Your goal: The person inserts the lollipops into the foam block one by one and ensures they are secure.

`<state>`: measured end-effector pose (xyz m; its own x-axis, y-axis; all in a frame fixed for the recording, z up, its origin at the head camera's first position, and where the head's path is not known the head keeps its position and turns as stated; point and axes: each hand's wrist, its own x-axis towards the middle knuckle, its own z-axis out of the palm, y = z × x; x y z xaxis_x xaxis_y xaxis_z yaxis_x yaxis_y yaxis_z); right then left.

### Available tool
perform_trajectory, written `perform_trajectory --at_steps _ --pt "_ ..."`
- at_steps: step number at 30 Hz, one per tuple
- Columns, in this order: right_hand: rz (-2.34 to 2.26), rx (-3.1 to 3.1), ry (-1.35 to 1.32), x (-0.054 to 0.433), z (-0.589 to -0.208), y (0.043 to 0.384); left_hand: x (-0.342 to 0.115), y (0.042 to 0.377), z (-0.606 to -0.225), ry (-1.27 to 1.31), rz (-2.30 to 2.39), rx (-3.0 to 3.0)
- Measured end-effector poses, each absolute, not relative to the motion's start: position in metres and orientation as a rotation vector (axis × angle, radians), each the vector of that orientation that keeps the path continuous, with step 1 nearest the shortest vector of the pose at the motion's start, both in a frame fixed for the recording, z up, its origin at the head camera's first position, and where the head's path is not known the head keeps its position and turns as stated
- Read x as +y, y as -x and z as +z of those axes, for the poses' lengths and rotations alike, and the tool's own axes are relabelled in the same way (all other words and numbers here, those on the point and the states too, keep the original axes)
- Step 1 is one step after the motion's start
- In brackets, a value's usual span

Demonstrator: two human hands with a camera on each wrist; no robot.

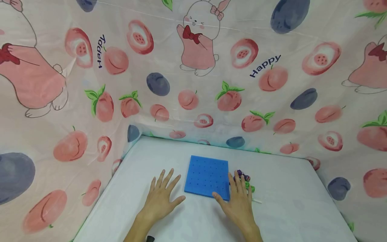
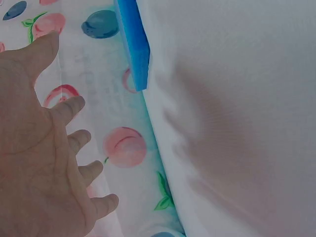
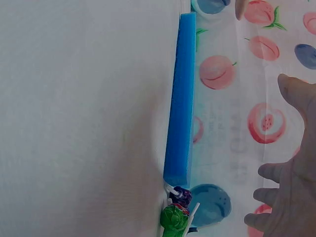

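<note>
A flat blue square board (image 1: 207, 174) with rows of small holes lies on the white table. My left hand (image 1: 161, 200), fingers spread and holding nothing, hovers to the left of the board; its shadow falls on the table in the left wrist view. My right hand (image 1: 239, 203) is also spread, over the board's right front corner, with nothing in its grasp. Beyond and partly hidden by its fingers lie several wrapped lollipops, with a green one (image 3: 174, 218) and a dark purple one (image 3: 181, 196) beside the board's end. One white stick (image 1: 257, 201) pokes out to the right.
A cloth wall (image 1: 199, 97) printed with peaches and rabbits rises behind the white table (image 1: 290, 208) and along both sides. A small black object (image 1: 150, 238) shows at the bottom edge beside the left forearm.
</note>
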<state>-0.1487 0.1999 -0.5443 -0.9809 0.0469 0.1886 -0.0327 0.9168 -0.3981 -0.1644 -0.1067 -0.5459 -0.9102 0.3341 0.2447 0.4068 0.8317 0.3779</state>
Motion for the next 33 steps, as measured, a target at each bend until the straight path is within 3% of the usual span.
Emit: perform_trajectory --at_steps 25,33 --pt "0.731 -2.851 0.084 0.224 -0.546 0.148 -0.093 0.168 -0.545 0.769 -0.699 -2.998" --pt "0.762 -2.841 0.220 0.235 -0.553 0.149 -0.090 0.171 -0.546 0.782 -0.730 -3.063"
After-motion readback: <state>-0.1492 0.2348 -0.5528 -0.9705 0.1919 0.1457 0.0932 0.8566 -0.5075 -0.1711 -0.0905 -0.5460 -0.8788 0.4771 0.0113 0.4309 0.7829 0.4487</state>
